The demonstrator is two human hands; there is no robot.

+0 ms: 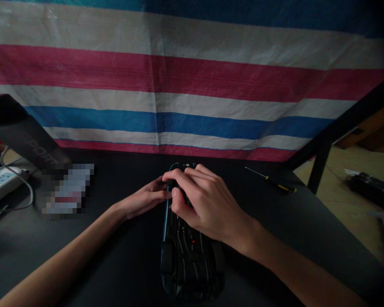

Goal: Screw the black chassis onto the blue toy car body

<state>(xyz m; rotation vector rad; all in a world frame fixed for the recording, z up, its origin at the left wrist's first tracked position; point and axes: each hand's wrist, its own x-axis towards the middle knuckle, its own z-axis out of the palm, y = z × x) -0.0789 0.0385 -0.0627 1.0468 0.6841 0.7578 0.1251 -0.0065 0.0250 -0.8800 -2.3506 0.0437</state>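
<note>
A toy car [193, 260] lies upside down on the black table, its dark underside with wheels facing up and a blue body edge showing along its left side. My left hand [144, 198] grips the far left side of the car by a front wheel, fingers pressed against it. Over the far half of the underside is my right hand [205, 196], with thumb and forefinger curled together near that same wheel. Whatever is between those fingertips is hidden. The right hand covers much of the car's far end.
A screwdriver [272, 179] with a black and yellow handle lies on the table to the right. At left are a blurred-out flat object [70, 192], a grey bottle-like object [32, 136] and a white power strip [6, 183] with a cable. A striped tarp [192, 81] hangs behind.
</note>
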